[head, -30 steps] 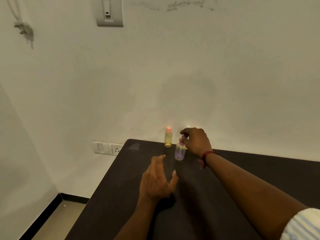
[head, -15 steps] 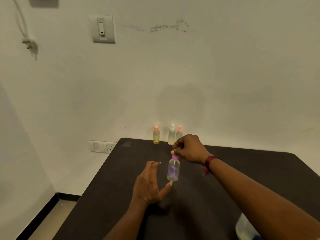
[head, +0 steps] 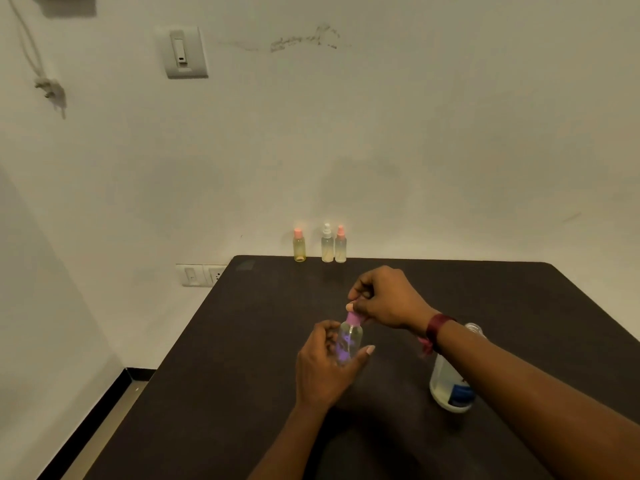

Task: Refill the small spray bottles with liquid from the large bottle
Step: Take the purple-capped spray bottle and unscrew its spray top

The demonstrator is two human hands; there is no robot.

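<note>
Grip change: left hand (head: 322, 363) now wraps spray bottle (head: 349, 342) | right hand (head: 386, 299) pinches pink cap (head: 354, 318) | unscrewing can likely begin

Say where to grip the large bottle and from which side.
Grip the large bottle round its body, probably below the neck, fingers coming level from its right: it stands upright on the table, nearest the right hand, which pinches the small bottle by its cap.

Dark worktop (head: 242, 375) with bottles
Three small spray bottles (head: 327, 244) stand along its far edge; a large bottle (head: 446, 386) stands near right.
</note>
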